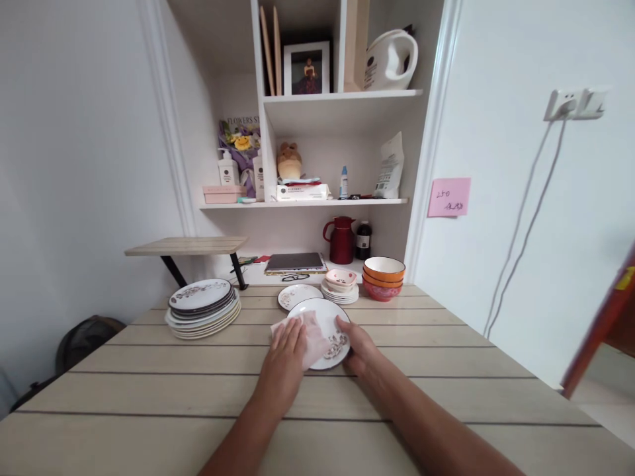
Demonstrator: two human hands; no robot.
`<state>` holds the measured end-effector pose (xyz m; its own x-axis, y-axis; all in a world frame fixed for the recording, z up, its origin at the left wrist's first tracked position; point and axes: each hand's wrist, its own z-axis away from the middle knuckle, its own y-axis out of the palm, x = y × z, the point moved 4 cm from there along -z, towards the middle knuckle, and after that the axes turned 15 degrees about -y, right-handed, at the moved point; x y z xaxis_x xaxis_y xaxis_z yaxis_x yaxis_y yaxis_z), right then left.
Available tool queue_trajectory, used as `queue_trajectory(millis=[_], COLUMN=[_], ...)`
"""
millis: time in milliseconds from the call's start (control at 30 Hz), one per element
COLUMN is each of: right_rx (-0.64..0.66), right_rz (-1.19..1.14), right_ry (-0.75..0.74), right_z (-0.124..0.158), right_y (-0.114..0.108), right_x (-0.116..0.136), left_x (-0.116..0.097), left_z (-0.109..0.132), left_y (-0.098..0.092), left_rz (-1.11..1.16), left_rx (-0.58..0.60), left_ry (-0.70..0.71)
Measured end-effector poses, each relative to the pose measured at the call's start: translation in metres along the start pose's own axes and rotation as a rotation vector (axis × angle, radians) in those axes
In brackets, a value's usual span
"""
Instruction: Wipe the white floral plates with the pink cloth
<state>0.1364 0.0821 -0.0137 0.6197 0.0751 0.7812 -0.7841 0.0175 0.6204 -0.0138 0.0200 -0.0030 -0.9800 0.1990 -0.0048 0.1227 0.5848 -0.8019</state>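
A white plate with a dark rim and a floral print (327,316) lies flat on the wooden table (149,377). My left hand (286,350) lies with fingers stretched flat on a pale pink cloth (313,337), pressing it against the plate's left half. My right hand (358,345) grips the plate's right edge, thumb on the rim. A smaller white plate (299,295) lies just behind it.
A stack of several large plates (202,307) stands at the left. Behind are a stack of small saucers with a pink bowl on top (340,284) and stacked orange and red bowls (383,277). A shelf unit with a red jug (341,240) backs the table.
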Motion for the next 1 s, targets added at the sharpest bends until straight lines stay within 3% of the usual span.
queue_trajectory(millis=[200, 333, 467, 567, 700, 800, 1000], right_rx=[0.025, -0.04, -0.16, -0.104, 0.119, 0.202, 0.29], right_rz=[-0.027, -0.003, 0.052, 0.053, -0.019, -0.024, 0.005], right_ry=[-0.147, -0.185, -0.185, -0.126, -0.03, -0.018, 0.034], right_z=[0.004, 0.004, -0.003, -0.004, 0.008, 0.022, 0.036], right_y=[0.0, -0.001, 0.004, 0.014, 0.02, 0.021, 0.029], right_x=[-0.001, -0.006, -0.014, -0.022, -0.027, -0.026, -0.029], left_x=[0.004, -0.002, -0.011, -0.01, -0.009, -0.009, 0.006], left_z=[0.001, 0.004, 0.012, 0.013, 0.008, 0.001, -0.006], left_y=[0.008, 0.011, 0.01, 0.004, -0.004, -0.004, 0.002], left_rz=[0.029, 0.146, 0.313, 0.375, 0.38, 0.309, 0.084], left_rx=[-0.097, 0.041, 0.225, 0.274, 0.189, 0.091, -0.17], left_ry=[-0.002, 0.003, 0.103, 0.121, 0.107, 0.079, -0.213])
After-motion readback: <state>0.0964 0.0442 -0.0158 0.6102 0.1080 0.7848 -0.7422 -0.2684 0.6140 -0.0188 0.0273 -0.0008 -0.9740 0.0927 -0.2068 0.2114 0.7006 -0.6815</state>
